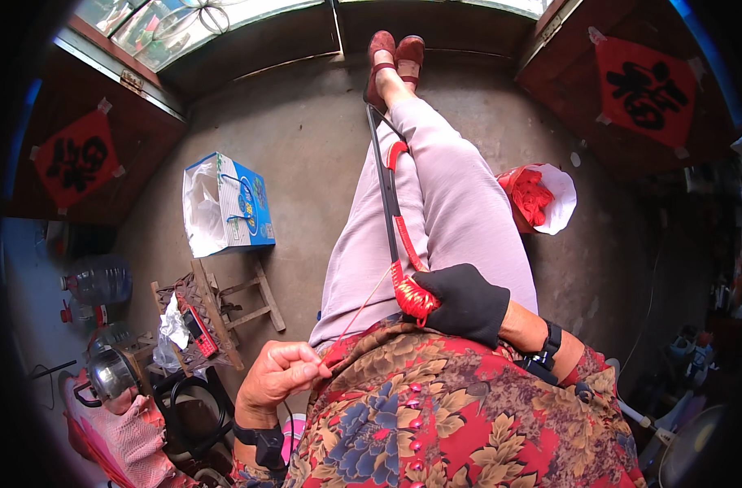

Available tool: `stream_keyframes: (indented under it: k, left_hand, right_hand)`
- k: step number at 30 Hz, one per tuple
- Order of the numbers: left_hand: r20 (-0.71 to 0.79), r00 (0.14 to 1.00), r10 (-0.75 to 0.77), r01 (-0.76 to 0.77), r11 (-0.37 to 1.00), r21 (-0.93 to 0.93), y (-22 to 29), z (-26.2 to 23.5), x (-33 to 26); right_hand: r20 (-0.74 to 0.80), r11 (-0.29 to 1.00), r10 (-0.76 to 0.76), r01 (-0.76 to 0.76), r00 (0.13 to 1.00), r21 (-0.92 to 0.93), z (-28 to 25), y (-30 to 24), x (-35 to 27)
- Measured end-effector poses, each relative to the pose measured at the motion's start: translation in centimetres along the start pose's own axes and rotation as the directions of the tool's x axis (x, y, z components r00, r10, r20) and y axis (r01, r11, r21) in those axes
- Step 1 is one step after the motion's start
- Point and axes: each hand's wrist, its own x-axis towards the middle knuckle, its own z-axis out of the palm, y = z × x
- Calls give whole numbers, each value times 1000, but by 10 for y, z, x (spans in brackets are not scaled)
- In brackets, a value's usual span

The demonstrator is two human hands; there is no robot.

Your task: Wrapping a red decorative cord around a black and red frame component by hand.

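Observation:
A long, thin black frame [385,191] lies along my outstretched legs, its narrow end near my ankles. Glossy red cord [416,301] is wound thickly around its near end, and a red strip follows one side further up. My right hand [469,302], in a black glove, is closed around this wound end. From the winding, a thin strand of cord [364,307] runs taut down to my bare left hand [283,370], where thumb and fingers pinch it above my lap. The right fingertips are partly hidden behind the winding.
On the floor at left stands a blue and white paper bag [249,207]. Below it, a small wooden stool [216,313] bears a red phone [198,332] and crumpled plastic. A metal pot [115,376] is further left. Right of my knees sits a bag of red material [534,199].

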Motion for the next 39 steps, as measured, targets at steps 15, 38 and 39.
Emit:
stream_keyframes:
  k: [15, 38, 39]
  left_hand:
    - [84, 974, 209, -216, 973, 82, 24, 52, 142]
    - [-113, 892, 437, -440, 787, -433, 67, 37, 91]
    - [-88, 875, 476, -472, 798, -375, 70, 34, 85]
  right_hand:
    - [-320, 901, -54, -92, 946, -424, -44, 4, -10]
    - [-445, 921, 127, 61, 887, 385, -65, -5, 9]
    - [-445, 920, 127, 63, 887, 387, -67, -7, 10]
